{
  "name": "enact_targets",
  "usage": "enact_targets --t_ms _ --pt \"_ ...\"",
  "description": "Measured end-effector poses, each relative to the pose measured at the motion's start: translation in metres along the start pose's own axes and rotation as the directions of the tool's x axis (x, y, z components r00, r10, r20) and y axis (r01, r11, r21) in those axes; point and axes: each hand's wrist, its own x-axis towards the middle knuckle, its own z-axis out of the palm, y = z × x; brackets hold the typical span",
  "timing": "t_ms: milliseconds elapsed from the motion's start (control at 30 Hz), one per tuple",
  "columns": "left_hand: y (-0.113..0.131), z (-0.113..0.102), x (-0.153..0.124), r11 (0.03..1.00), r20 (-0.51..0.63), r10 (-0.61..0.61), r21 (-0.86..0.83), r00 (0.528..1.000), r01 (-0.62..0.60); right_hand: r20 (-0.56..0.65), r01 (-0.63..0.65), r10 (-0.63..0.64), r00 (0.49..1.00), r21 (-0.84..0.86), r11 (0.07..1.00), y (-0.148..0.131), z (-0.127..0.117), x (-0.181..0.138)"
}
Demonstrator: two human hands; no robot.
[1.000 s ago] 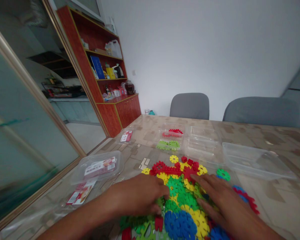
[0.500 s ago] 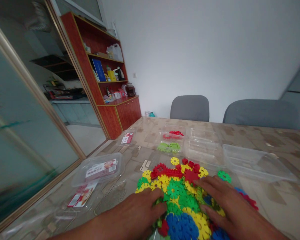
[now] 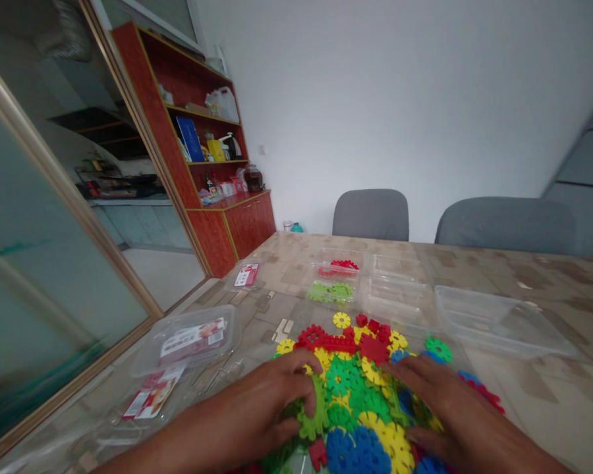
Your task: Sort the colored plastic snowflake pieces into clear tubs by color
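Observation:
A heap of flat plastic gear-shaped pieces (image 3: 356, 368) in red, yellow, green and blue lies on the table in front of me. My left hand (image 3: 271, 401) curls its fingers round a light green piece (image 3: 312, 420) at the heap's left edge. My right hand (image 3: 437, 401) lies flat with spread fingers on the right side of the heap, touching yellow and blue pieces. Behind the heap stand small clear trays, one holding red pieces (image 3: 343, 265) and one holding light green pieces (image 3: 332, 291).
A large clear tub (image 3: 499, 316) stands at the right. Clear lids with red labels (image 3: 190, 337) lie at the left. Two grey chairs (image 3: 370, 214) stand behind the patterned table (image 3: 548, 395). A red shelf cabinet (image 3: 212, 164) stands by the wall at left.
My left hand has moved forward into the heap and closed on a light green piece. My right hand stays spread on the pieces. The camera shifted slightly.

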Motion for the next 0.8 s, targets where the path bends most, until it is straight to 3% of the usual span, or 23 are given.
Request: enact_targets --t_ms 233,367,533,667,800 --pt "-0.010 -0.037 0.018 0.997 -0.266 0.039 -0.051 0.963 -0.055 -0.151 0.008 0.002 0.988 0.067 0.998 0.001 -0.005 0.002" --pt "-0.021 -0.057 0.064 0.985 -0.427 0.026 -0.143 0.904 -0.095 -0.132 0.002 0.006 0.991 0.060 0.998 0.001 -0.011 0.009" --pt "-0.042 -0.070 0.134 0.983 -0.572 -0.092 -0.184 0.815 -0.018 -0.165 0.036 -0.033 0.986 0.018 0.999 0.013 0.000 0.009" --pt "-0.066 -0.073 0.171 0.982 -0.614 -0.170 -0.172 0.771 0.080 -0.117 0.002 0.002 0.993 0.034 0.999 0.018 -0.001 0.007" --pt "-0.080 -0.073 0.177 0.982 -0.605 -0.187 -0.120 0.774 0.143 -0.025 -0.047 0.050 0.998 0.110 0.993 0.014 -0.011 0.011"
